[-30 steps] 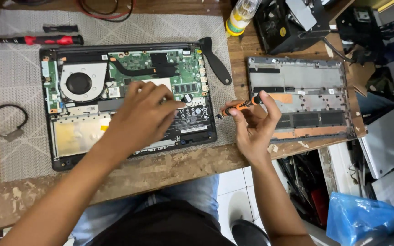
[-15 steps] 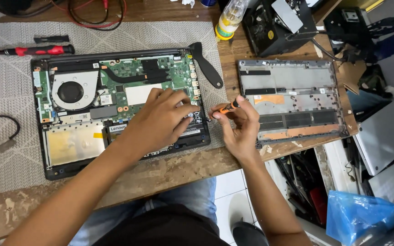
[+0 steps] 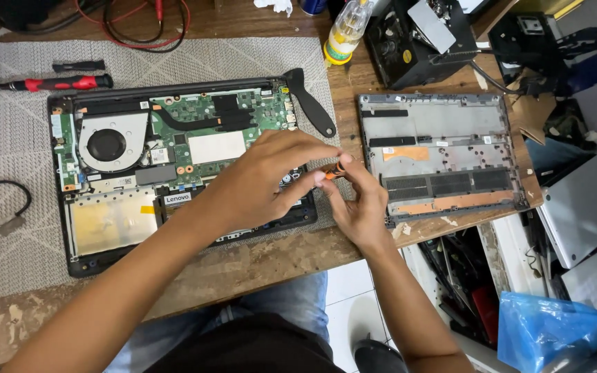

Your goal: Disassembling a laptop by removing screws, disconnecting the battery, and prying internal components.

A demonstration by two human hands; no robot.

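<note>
Both forearms angle in from below, meeting mid-frame. Left hand (image 3: pixel 264 179) is palm down, fingers stretched rightward; right hand (image 3: pixel 359 200) is curled, fingertips pinched together against the left's.

- Opened laptop (image 3: pixel 174 173) lies on the mat (image 3: pixel 22 138) — screwdriver (image 3: pixel 50 83) behind it.
- Bottom cover (image 3: pixel 443 155) lies right of the laptop.
- Bottle (image 3: pixel 345 31) stands behind, between them.

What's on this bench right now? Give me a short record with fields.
Main item: opened laptop, circuit board and fan exposed, on a grey mat
Left hand: over the laptop's right side, fingertips at the orange tool
Right hand: pinching a small orange screwdriver
Beside it: removed bottom cover, inner side up
Spare tools: red-handled screwdriver, black pry tool
</note>
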